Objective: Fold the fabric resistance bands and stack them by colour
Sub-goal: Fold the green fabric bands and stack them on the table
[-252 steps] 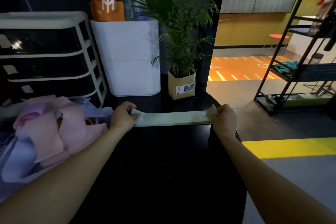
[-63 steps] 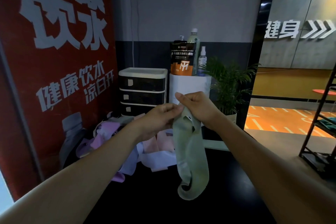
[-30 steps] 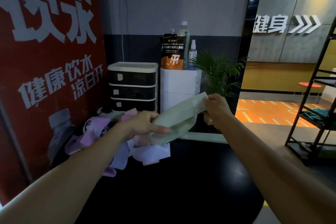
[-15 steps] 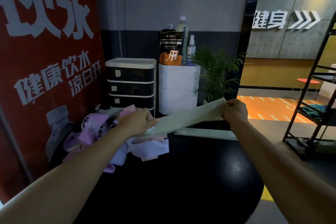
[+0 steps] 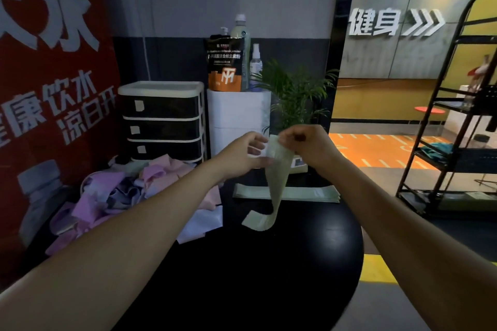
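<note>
Half a second back we had the green band (image 5: 275, 183) stretched flat between two hands set wide apart; now both hands have come together at its top edge and it hangs straight down, the lower end curling onto the desk (image 5: 269, 263). We read this as bringing the two ends together so the band doubles over before it gets laid down. The left hand (image 5: 243, 157) pinches the top of the band from the left, fingers bent round the edge; the right hand (image 5: 304, 148) grips the same edge from the right, knuckles up, fingers curled in tight. Both hands sit close together, raised above the desk, forearms angled in from each side. Behind the hanging band, a pile of folded green bands (image 5: 309, 192) lies flat at the far edge of the desk, probably the stack this one joins, since the colour matches. To the left a loose heap of pink and purple bands (image 5: 129, 196) waits unsorted on the desk, just beside a drawer unit (image 5: 161, 118). A potted plant (image 5: 295, 97) stands behind the hands. Task looks early: one colour started, the heap mostly untouched.
</note>
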`<move>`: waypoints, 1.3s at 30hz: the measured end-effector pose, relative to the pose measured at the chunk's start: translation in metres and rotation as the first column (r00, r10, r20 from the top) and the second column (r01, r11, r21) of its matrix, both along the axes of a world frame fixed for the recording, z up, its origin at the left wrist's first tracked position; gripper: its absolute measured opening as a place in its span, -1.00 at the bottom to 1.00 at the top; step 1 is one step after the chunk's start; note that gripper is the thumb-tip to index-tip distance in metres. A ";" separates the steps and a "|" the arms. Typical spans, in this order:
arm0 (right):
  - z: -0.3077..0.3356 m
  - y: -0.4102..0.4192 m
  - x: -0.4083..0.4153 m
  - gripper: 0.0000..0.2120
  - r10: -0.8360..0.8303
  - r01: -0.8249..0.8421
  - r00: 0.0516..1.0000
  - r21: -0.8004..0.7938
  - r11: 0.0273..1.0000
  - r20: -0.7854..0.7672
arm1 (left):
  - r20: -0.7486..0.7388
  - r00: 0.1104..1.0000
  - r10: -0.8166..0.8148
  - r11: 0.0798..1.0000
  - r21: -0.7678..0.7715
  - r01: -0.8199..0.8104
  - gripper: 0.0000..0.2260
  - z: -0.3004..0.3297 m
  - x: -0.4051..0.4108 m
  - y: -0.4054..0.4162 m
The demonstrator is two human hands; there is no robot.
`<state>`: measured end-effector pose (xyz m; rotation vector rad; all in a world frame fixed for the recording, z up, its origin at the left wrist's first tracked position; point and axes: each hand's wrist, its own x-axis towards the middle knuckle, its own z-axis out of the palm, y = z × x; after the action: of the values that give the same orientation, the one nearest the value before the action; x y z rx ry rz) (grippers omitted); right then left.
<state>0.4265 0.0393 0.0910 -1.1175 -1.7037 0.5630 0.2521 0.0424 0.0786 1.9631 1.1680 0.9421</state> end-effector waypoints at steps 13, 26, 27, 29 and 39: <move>-0.035 0.014 0.023 -0.82 0.111 -0.177 0.972 -0.331 0.927 -0.208 | 0.482 0.869 0.109 0.982 -0.190 -0.018 -0.71 0.030 0.046 0.045; -0.114 0.057 0.077 -0.79 -0.079 0.193 0.963 -0.458 0.868 0.257 | 0.636 0.541 0.550 0.835 -0.446 -0.323 -0.94 -0.032 0.002 0.091; -0.116 0.061 0.082 -0.78 -0.113 0.220 0.960 -0.439 0.871 0.255 | 0.599 0.547 0.584 0.811 -0.460 -0.361 -0.90 -0.040 0.000 0.093; -0.117 0.070 0.091 -0.79 -0.178 0.272 0.948 -0.381 0.884 0.265 | 0.479 0.615 0.626 0.778 -0.440 -0.449 -0.80 -0.059 -0.005 0.101; -0.129 0.119 0.102 -0.70 -0.291 0.464 0.740 -0.147 0.873 0.606 | -0.306 0.729 0.612 0.767 0.004 -0.641 -0.97 -0.120 -0.009 0.114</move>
<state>0.5285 0.1578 -0.0378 -1.9544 -1.8317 0.2172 0.2430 0.1563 -0.0410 1.6654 2.1008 0.8948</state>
